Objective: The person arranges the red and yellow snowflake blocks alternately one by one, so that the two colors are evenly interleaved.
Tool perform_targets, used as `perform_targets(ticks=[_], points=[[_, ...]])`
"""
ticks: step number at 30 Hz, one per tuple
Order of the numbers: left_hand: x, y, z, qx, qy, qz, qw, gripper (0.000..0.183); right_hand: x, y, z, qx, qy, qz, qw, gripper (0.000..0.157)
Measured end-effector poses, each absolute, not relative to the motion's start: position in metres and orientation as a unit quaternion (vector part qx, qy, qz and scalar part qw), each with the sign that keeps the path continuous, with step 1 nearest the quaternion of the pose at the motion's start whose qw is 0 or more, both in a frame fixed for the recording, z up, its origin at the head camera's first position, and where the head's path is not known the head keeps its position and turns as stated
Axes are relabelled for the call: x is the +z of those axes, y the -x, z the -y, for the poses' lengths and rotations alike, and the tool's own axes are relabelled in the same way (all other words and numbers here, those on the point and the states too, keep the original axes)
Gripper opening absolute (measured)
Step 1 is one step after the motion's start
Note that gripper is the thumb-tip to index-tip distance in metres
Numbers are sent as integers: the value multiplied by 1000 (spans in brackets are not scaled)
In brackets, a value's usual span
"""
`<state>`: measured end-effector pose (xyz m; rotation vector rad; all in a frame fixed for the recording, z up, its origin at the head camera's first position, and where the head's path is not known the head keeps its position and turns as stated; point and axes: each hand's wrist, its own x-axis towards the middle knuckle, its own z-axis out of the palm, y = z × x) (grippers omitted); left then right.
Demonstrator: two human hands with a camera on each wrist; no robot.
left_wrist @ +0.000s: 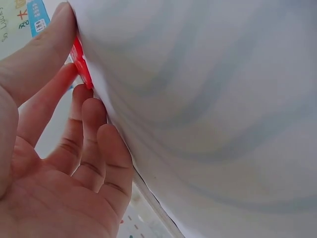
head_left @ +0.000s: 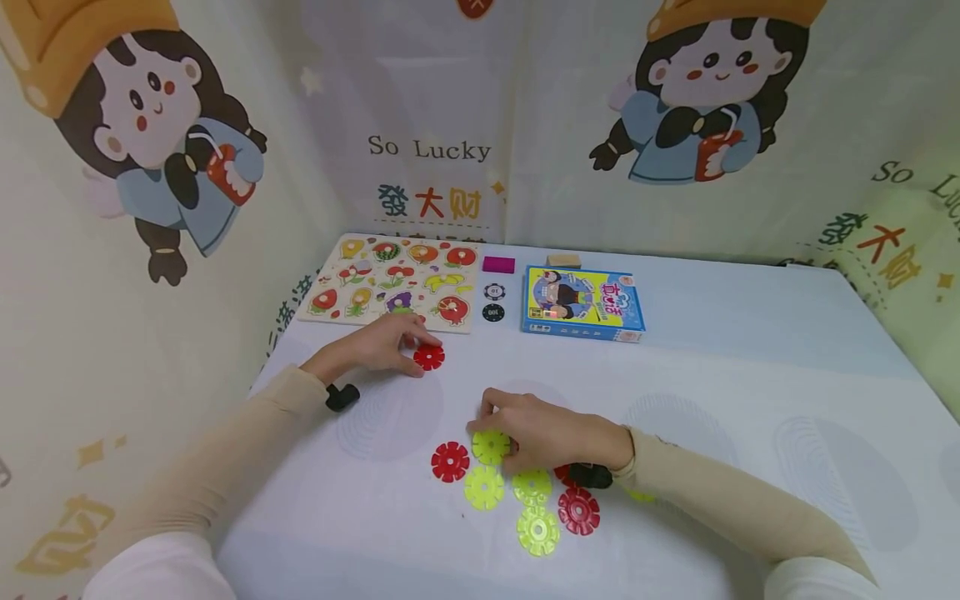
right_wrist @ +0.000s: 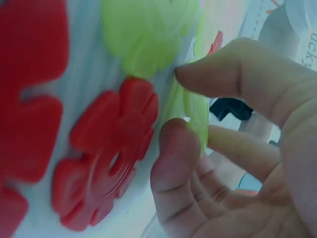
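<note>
The left hand [head_left: 386, 343] is pinching a red disc [head_left: 429, 357] between its thumb and fingertips, low at the tabletop [head_left: 720, 383]. The right hand [head_left: 547, 433] is clamping a green disc [head_left: 491, 447] with thumb and finger; loose discs [head_left: 538, 531] are lying just beside and below it. Beyond the left hand, a fruit puzzle [head_left: 459, 328] is lying; beyond the right, a blue box [head_left: 583, 302].
</note>
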<state>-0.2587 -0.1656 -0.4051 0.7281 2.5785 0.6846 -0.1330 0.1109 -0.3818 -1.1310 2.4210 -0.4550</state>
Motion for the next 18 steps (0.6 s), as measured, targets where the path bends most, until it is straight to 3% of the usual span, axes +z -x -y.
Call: perform_targets(ticks=[4, 10, 18], points=[[-403, 257, 165, 246, -257, -915, 188, 52, -384, 137, -114, -157, 430, -863, 214, 57], [-402, 255, 165, 241, -263, -917, 181, 52, -383, 142, -117, -102, 459, -868, 160, 54], [-404, 255, 166, 245, -259, -917, 179, 52, -376, 160, -110, -84, 403, -903, 122, 56]])
